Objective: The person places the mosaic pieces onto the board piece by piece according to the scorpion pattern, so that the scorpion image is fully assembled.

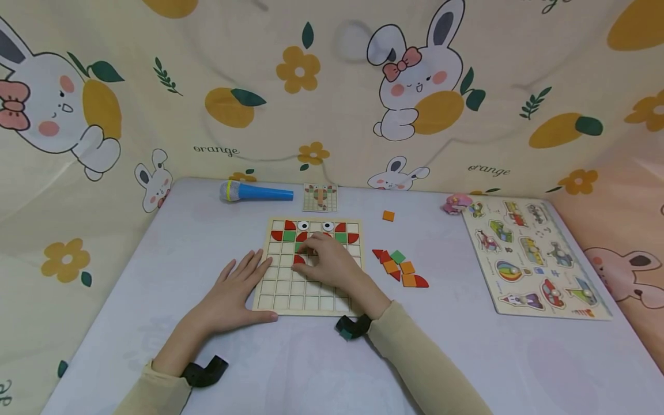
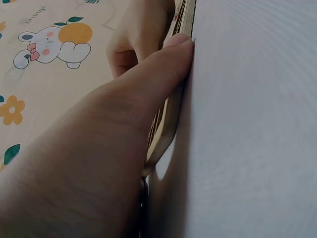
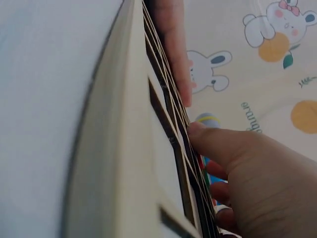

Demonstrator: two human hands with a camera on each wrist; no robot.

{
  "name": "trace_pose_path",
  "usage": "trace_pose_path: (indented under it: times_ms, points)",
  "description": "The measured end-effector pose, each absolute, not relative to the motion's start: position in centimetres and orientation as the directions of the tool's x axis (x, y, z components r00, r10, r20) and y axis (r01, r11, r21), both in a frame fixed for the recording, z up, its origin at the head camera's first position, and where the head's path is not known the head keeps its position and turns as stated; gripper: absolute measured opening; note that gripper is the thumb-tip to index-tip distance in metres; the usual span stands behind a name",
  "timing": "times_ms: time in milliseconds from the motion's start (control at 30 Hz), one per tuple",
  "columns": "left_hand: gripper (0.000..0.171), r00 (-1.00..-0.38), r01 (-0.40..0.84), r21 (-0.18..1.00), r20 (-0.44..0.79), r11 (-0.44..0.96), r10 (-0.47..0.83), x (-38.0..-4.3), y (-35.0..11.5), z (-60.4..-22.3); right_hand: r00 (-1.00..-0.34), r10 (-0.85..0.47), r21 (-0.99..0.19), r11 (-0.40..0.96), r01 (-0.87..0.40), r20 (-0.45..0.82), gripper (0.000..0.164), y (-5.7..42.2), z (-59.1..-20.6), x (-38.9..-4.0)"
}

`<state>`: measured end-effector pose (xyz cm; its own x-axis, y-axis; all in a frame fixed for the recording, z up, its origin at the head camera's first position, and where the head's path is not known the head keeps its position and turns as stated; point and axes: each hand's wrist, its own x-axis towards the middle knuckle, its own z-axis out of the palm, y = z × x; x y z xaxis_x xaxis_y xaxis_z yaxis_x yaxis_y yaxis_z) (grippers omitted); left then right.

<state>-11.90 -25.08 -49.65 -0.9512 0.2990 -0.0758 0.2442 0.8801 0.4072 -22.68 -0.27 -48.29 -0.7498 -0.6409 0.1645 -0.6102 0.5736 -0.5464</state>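
Observation:
A pale wooden grid board [image 1: 285, 286] lies on the table with red, green and eye-printed tiles in its upper rows. My left hand [image 1: 230, 294] rests along the board's left side, fingers spread, its thumb at the front edge. Over the middle of the grid, my right hand [image 1: 329, 262] has its thumb and curled fingers around a red curved tile [image 1: 299, 260], which looks pinched at a cell. Just above it sits a green tile [image 1: 298, 248], partly covered by the fingers. The right hand hides several cells. In the right wrist view, the thumb [image 3: 218, 141] touches the board.
Loose orange, red and green tiles [image 1: 408, 280] lie right of the board, with one orange tile [image 1: 388, 215] farther back. A pattern card [image 1: 320, 197] and blue toy microphone [image 1: 264, 192] are behind the board. A picture puzzle [image 1: 539, 259] and pink toy [image 1: 456, 203] stand right.

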Motion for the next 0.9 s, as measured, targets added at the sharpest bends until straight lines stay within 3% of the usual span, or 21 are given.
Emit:
trace_pose_path:
  times_ms: [300,633,900]
  points:
    - [0.121,-0.950,0.242,0.411,-0.083,0.879,0.301,-11.8,-25.0,-49.5,-0.805,-0.571,-0.541,0.632,-0.555,0.159,0.029,-0.7,-48.2,-22.2]
    - [0.121,-0.951,0.239,0.411,-0.085,0.880,0.298,-11.8,-25.0,-49.3,-0.792,-0.587,-0.679,0.513,-0.526,0.170,0.018,-0.8,-48.5,-22.3]
    - [0.122,-0.952,0.236,0.412,-0.085,0.880,0.295,-11.8,-25.0,-49.4,-0.820,-0.542,-0.595,0.604,-0.530,0.181,0.025,-1.4,-47.5,-21.3]
